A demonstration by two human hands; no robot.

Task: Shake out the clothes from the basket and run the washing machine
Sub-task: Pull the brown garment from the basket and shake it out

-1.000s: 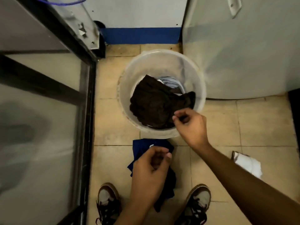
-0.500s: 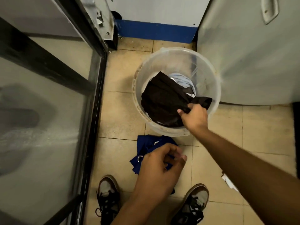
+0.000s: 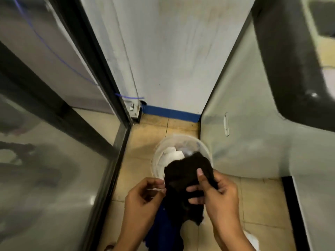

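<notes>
A clear plastic basket [image 3: 159, 151] stands on the tiled floor with white and pale clothes [image 3: 173, 153] left inside. A dark brown garment [image 3: 183, 176] hangs in the air in front of the basket. My right hand [image 3: 215, 194] grips its right side, thumb on top. My left hand [image 3: 145, 194] pinches its left edge with curled fingers. A blue garment [image 3: 163, 230] lies on the floor beneath the hands. The washing machine [image 3: 253, 142] fills the right side, its dark top rim [image 3: 282, 69] at the upper right.
A glass door with a black frame [image 3: 101, 84] runs along the left. A white wall with a blue skirting strip [image 3: 170, 113] closes the far end. A white cloth [image 3: 252, 238] lies on the floor at lower right. The floor strip between door and machine is narrow.
My right hand has lifted the dark brown garment out of the basket. My left hand has come up to pinch its edge. The view has tilted upward.
</notes>
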